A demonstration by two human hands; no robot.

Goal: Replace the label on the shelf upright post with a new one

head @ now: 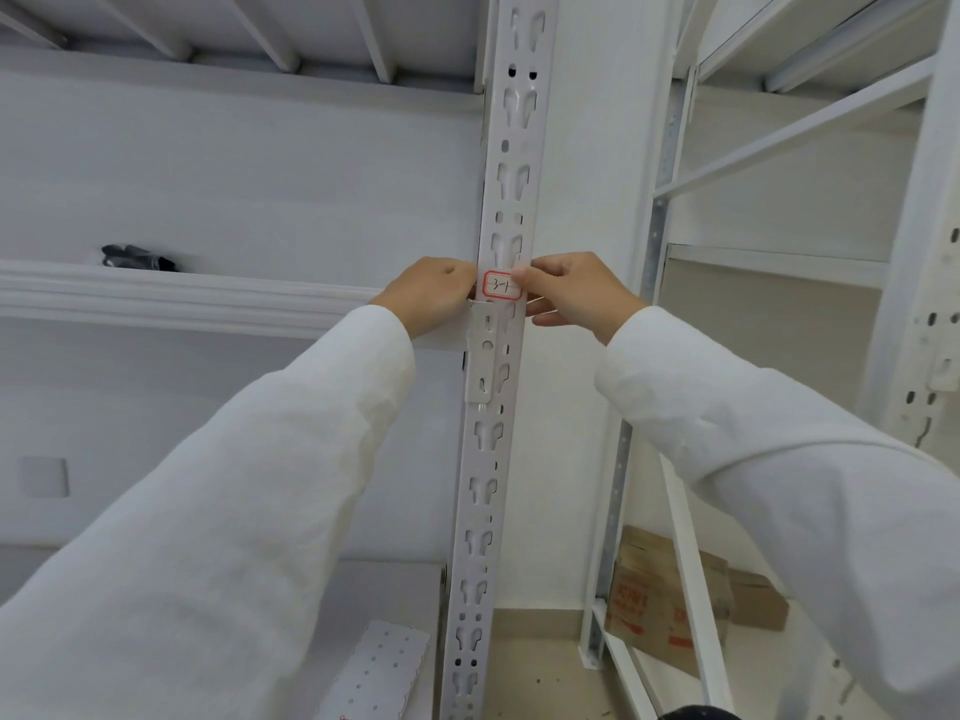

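Two hands meet at one spot on the shelf upright post, level with the front edge of the middle shelf. Between them sits the label, red-bordered, handwritten "3-1", lying flat on the post's slotted face. Its long axis runs across the post, side to side, square to the post's vertical run.

Our left hand presses in from the label's left edge; fingers curled, thumb tip hidden against the post, so we cannot tell whether that grip pinches the label or only steadies it. Our right hand comes from the right edge; thumb tip lies on the label's upper right corner, remaining fingers loosely curled below, closed on nothing we can see. Right thumb is the nearer contact.

Whether this label is old or new, we cannot say. Judgement: next move turns on the right corner, either lifting it leftward to peel or rubbing it down flat.

Cardboard boxes rest on the floor, lower right.
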